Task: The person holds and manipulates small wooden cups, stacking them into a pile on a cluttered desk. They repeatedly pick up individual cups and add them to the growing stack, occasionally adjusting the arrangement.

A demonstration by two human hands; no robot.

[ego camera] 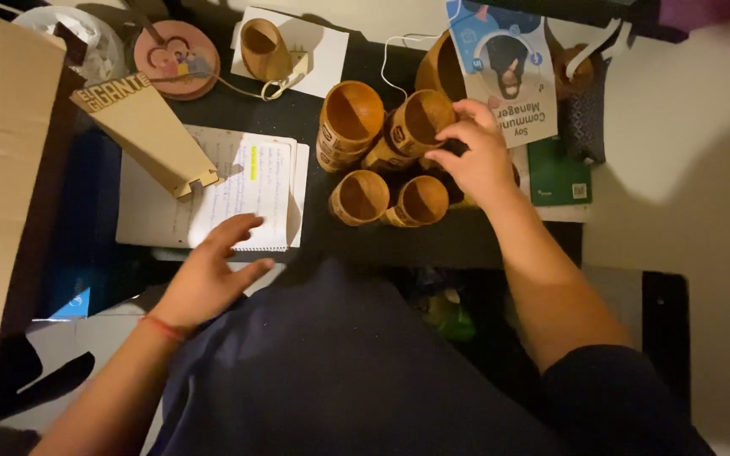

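Note:
Several brown wooden cups (352, 114) lie clustered on a dark table (365, 236), their mouths facing up at me. My right hand (475, 156) reaches into the cluster from the right, fingers curled on the rim of one tilted cup (420, 118). Two smaller cups (358, 197) lie just below it. My left hand (213, 274) rests flat, fingers spread, at the near edge of an open spiral notebook (247, 190), holding nothing.
A tapered wooden stand piece (141, 135) lies across the notebook. A cardboard box (6, 169) fills the left edge. At the back are another wooden cup on white paper (265, 46), a round wooden disc (177, 57), a printed card (504, 63) and a green booklet (555, 177).

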